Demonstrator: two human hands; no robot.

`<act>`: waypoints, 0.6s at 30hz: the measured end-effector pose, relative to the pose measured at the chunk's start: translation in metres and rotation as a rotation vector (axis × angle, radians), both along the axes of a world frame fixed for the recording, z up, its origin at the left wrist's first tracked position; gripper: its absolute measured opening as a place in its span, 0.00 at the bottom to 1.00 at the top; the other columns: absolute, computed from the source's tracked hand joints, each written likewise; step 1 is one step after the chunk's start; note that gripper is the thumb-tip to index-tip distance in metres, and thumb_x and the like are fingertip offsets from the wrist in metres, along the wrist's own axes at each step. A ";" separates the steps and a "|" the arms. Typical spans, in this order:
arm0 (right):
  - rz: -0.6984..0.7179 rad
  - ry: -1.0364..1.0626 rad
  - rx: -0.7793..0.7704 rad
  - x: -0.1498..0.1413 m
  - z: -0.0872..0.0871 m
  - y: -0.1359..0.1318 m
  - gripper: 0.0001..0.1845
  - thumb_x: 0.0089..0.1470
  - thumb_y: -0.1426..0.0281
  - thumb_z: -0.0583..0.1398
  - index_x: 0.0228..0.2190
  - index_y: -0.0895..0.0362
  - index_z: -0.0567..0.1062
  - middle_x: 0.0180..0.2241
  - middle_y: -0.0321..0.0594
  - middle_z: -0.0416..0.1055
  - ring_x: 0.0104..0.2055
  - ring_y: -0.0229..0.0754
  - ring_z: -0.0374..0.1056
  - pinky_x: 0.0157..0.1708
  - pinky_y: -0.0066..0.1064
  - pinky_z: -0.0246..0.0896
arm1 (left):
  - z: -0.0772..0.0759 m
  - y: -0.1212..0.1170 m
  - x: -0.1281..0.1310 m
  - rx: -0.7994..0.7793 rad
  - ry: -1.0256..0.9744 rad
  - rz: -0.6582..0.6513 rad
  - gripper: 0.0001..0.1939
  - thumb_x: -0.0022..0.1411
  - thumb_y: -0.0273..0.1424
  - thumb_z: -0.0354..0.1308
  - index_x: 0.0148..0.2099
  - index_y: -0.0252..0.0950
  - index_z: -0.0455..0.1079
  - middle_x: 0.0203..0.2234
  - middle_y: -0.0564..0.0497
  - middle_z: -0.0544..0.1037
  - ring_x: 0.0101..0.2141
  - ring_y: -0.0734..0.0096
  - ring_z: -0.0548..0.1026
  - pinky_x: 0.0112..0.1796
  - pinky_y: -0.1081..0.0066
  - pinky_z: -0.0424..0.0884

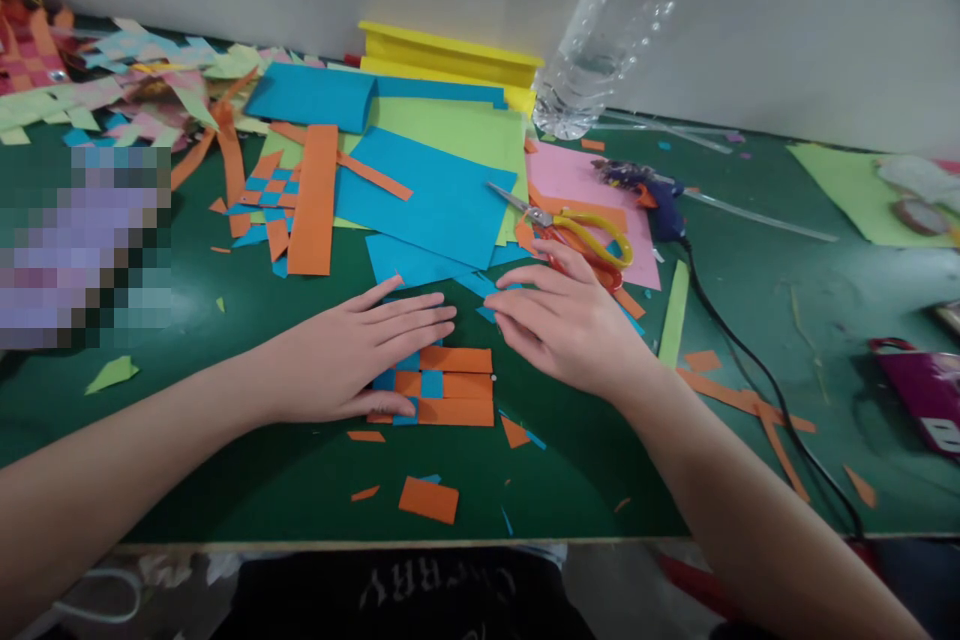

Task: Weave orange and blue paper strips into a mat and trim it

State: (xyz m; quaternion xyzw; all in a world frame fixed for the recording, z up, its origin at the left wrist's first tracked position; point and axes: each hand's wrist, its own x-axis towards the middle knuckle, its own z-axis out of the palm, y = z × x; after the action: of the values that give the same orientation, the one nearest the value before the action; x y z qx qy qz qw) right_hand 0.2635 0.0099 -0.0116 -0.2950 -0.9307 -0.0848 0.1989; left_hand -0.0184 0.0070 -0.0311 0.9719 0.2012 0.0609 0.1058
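Note:
My left hand (375,350) lies flat, fingers stretched out, across a small weave of orange and blue paper strips (456,386). The palm and fingers cover the left part of the weave; on the right, loose orange strip ends stick out. Just beyond the weave's upper right is my right hand (574,325), fingers loosely bent and apart, with nothing visible in them. Its fingertips are close to narrow blue paper strips (480,285); whether they touch is unclear. Yellow-and-red-handled scissors (592,238) lie right behind that hand, blades pointing left.
Blue sheets (427,200) and an orange strip (313,205) lie behind my hands. A glue gun (664,208) trails a black cord at right. A water bottle (607,40) leans at the wall. Paper scraps (157,80) pile up at left; an orange piece (429,500) lies near the front edge.

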 end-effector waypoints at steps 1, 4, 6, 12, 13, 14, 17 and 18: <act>-0.013 0.012 0.011 0.000 0.000 0.000 0.10 0.63 0.74 0.56 0.37 0.59 0.78 0.34 0.40 0.80 0.42 0.41 0.74 0.59 0.45 0.60 | -0.001 0.000 0.000 -0.005 0.006 0.000 0.38 0.71 0.53 0.45 0.71 0.33 0.50 0.69 0.44 0.57 0.70 0.64 0.51 0.68 0.63 0.31; 0.009 0.029 0.014 0.000 0.003 -0.001 0.08 0.63 0.72 0.57 0.37 0.58 0.78 0.33 0.39 0.80 0.40 0.41 0.74 0.59 0.45 0.59 | -0.002 -0.001 0.001 -0.004 0.008 0.003 0.39 0.71 0.53 0.45 0.72 0.32 0.49 0.69 0.44 0.56 0.70 0.64 0.50 0.68 0.63 0.32; 0.051 0.015 0.000 -0.002 0.004 -0.002 0.08 0.63 0.70 0.58 0.37 0.58 0.78 0.32 0.37 0.79 0.40 0.42 0.73 0.59 0.46 0.59 | -0.001 -0.002 0.001 0.009 0.010 -0.002 0.39 0.71 0.53 0.45 0.72 0.31 0.48 0.70 0.43 0.55 0.70 0.63 0.49 0.68 0.62 0.31; 0.156 -0.030 -0.098 -0.004 0.006 -0.004 0.12 0.63 0.62 0.58 0.35 0.57 0.78 0.31 0.37 0.77 0.39 0.42 0.70 0.58 0.43 0.59 | 0.001 -0.004 0.002 0.055 0.027 -0.044 0.44 0.69 0.56 0.45 0.72 0.28 0.47 0.70 0.42 0.53 0.70 0.62 0.48 0.67 0.65 0.27; 0.158 -0.037 -0.107 -0.004 0.006 -0.004 0.13 0.64 0.62 0.58 0.35 0.57 0.78 0.31 0.37 0.77 0.39 0.42 0.70 0.57 0.43 0.60 | 0.000 -0.004 0.003 0.065 0.033 -0.047 0.45 0.68 0.57 0.45 0.72 0.27 0.47 0.70 0.42 0.53 0.70 0.62 0.48 0.67 0.66 0.27; 0.160 -0.044 -0.116 -0.004 0.005 -0.004 0.14 0.64 0.61 0.58 0.35 0.57 0.78 0.30 0.38 0.76 0.38 0.42 0.69 0.57 0.43 0.60 | 0.000 -0.004 0.003 0.076 0.040 -0.048 0.45 0.68 0.58 0.46 0.72 0.27 0.47 0.70 0.42 0.53 0.70 0.61 0.49 0.67 0.66 0.26; 0.165 -0.052 -0.131 -0.005 0.004 -0.004 0.16 0.65 0.60 0.56 0.34 0.58 0.78 0.29 0.38 0.75 0.36 0.42 0.68 0.56 0.43 0.60 | -0.004 -0.006 0.003 0.113 0.049 -0.043 0.46 0.67 0.58 0.45 0.71 0.25 0.48 0.70 0.40 0.52 0.70 0.59 0.51 0.67 0.66 0.27; 0.168 -0.054 -0.133 -0.006 0.003 -0.005 0.17 0.65 0.60 0.56 0.34 0.58 0.78 0.29 0.38 0.75 0.35 0.41 0.68 0.56 0.43 0.60 | -0.004 -0.006 0.003 0.126 0.051 -0.039 0.46 0.68 0.58 0.44 0.71 0.25 0.49 0.70 0.39 0.52 0.70 0.58 0.51 0.67 0.66 0.28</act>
State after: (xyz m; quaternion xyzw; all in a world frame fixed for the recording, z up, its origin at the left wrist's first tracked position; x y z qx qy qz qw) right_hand 0.2577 0.0051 -0.0081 -0.2263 -0.9607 -0.0135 0.1602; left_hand -0.0155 0.0006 -0.0356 0.9817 0.1804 0.0466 0.0402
